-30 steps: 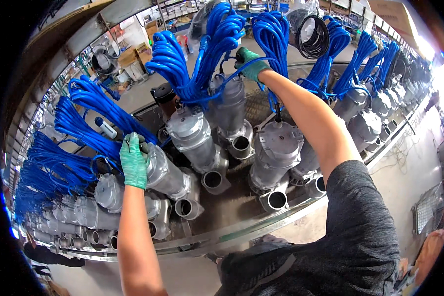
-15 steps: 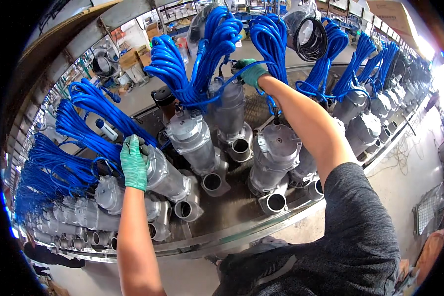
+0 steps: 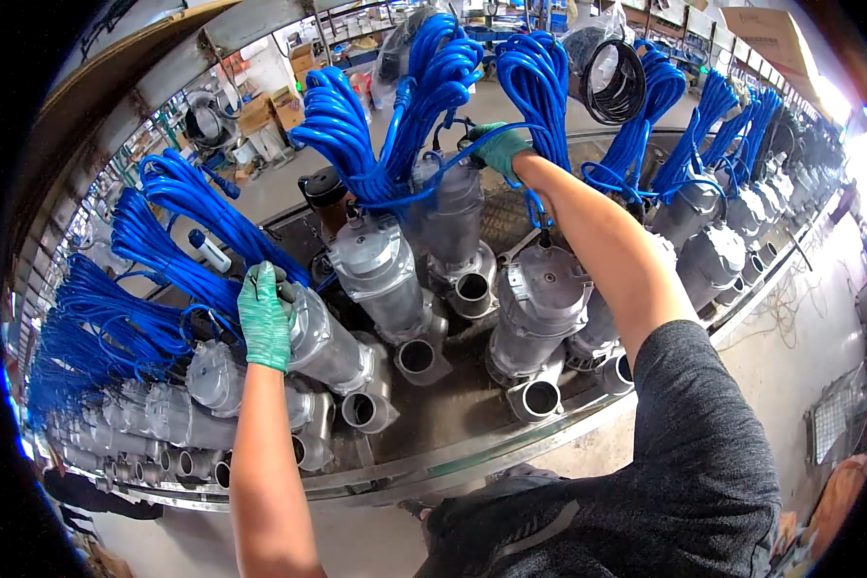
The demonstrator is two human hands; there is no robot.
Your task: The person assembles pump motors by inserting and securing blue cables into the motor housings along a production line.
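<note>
Right hand (image 3: 501,151): down it comes at one o'clock, green-gloved, lower than a second ago and in close by the top of the rear pump (image 3: 455,222) at twelve.
Right fingers: bent, tips partly hidden; can't tell what they grip, if anything.
Blue cable (image 3: 522,126): a single strand, arching just over that glove and back toward the bundle.
Left hand (image 3: 263,323): holding station at nine o'clock, at the upper end of the left pump (image 3: 328,337), which leans out toward eight.
Left fingers: curled over at the top; no clear look at whether they grip.
Middle pump (image 3: 371,265): between the two gloves, at ten o'clock, round cap up, clear of both.
Right pump (image 3: 539,303): out at three, its open outlet (image 3: 540,397) pointing toward the wearer.
Tall blue coils (image 3: 432,82): twelve o'clock, two fat lobes rising behind the pumps.
Left-side coils (image 3: 197,207): ten o'clock, sprawling down toward the left glove.
Black coil (image 3: 615,91): hanging between one and two.
Bottle (image 3: 212,252): white, dark-capped, tilted, between nine and ten.
</note>
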